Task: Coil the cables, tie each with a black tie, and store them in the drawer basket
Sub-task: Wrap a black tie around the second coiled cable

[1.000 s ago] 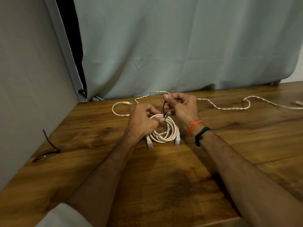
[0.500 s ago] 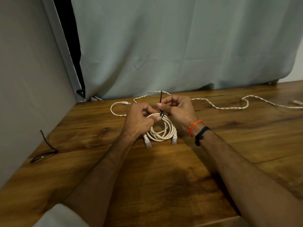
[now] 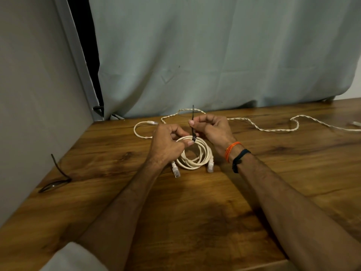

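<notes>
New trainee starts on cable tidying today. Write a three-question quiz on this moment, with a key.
1. True or false: the black tie is already wrapped round the coil.
2. Which hand pinches the tie's free tail? A) left hand B) right hand C) neither
3. Fill in: the twisted cable lies uncoiled at the far side of the ____.

Key
1. True: it circles the coil's top and its tail sticks up.
2. B; the left hand holds the coil beside the tie.
3. Table.
</notes>
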